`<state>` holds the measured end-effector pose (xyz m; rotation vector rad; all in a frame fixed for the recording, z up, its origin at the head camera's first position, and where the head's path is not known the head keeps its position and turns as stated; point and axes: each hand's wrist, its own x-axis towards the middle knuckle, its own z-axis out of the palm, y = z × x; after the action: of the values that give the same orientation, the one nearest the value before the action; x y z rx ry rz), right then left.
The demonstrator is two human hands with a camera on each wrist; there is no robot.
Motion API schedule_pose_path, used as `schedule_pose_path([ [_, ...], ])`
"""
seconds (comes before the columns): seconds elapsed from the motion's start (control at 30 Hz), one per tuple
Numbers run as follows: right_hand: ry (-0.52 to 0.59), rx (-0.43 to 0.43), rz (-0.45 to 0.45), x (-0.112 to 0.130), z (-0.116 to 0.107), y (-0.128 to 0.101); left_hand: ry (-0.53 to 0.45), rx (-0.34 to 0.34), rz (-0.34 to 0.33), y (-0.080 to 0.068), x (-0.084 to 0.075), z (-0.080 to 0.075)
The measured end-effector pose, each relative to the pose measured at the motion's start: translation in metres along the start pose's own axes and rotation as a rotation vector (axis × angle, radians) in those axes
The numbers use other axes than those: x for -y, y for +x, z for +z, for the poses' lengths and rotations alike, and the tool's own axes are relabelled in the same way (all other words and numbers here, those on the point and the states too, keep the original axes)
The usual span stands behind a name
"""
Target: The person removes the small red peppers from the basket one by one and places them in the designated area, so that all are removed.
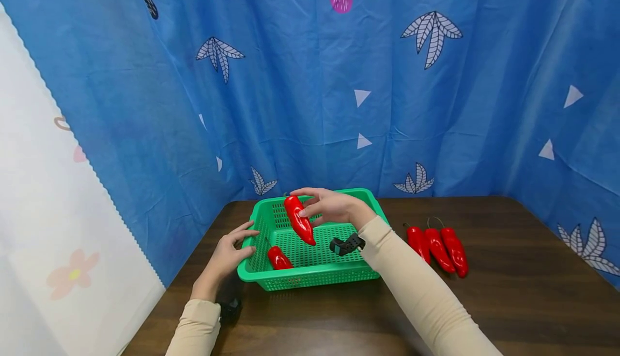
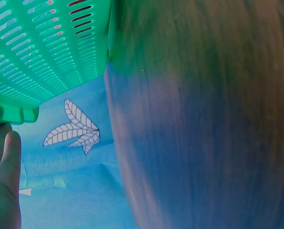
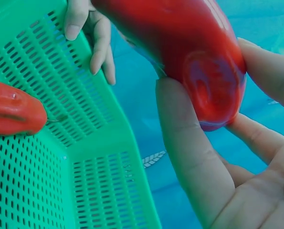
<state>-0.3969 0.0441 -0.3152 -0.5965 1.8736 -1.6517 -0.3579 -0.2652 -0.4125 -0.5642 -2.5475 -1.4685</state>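
Observation:
My right hand pinches a glossy red chili pepper between thumb and fingers, holding it over the green basket. The pepper's tapered tip points down toward the near side. Close up in the right wrist view, the thumb and fingertips press on the pepper's thick end. Another red pepper lies inside the basket near its left front corner, its stem showing in the right wrist view. My left hand rests at the basket's left rim with its fingers fairly straight and touching the edge.
Several red peppers lie side by side on the dark wooden table, right of the basket. A blue patterned curtain hangs behind the table and along its sides. A white cloth hangs at the far left.

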Motion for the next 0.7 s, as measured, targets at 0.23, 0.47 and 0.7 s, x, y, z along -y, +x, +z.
schedule_pose_path([
  [0.23,0.006,-0.005,-0.025,0.002,-0.007,-0.014,-0.001,0.000,0.008,-0.001,-0.004,-0.001],
  [0.47,0.014,-0.013,-0.058,0.001,-0.015,-0.034,-0.004,0.005,-0.004,0.000,-0.004,-0.002],
  [0.7,0.074,-0.025,-0.116,0.003,-0.029,-0.062,-0.011,0.005,-0.008,-0.001,-0.006,-0.003],
])
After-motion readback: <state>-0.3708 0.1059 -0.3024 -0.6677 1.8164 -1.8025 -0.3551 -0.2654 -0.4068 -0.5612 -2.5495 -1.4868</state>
